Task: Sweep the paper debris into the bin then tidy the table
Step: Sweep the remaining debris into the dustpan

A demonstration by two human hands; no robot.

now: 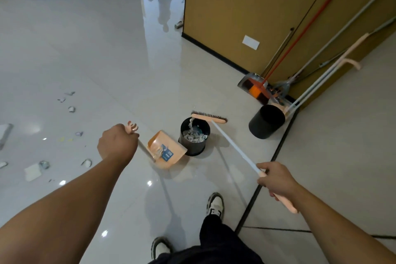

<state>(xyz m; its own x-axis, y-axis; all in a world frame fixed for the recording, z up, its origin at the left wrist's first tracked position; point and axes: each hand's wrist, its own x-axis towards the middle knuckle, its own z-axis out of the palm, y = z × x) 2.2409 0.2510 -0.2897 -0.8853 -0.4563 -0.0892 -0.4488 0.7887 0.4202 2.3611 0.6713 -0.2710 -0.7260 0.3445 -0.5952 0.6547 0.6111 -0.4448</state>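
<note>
Gripping light, stiff dustpan [166, 149] by its handle in left hand [117, 143], right hand [276, 179] clutching broom [209, 118] handle, tipping flimsy paper scraps [195, 135] into bin [194, 136].

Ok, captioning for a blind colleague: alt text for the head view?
Left hand holds a peach dustpan beside a black bin of paper scraps; right hand holds a broom over the bin. Scraps litter the floor.
</note>
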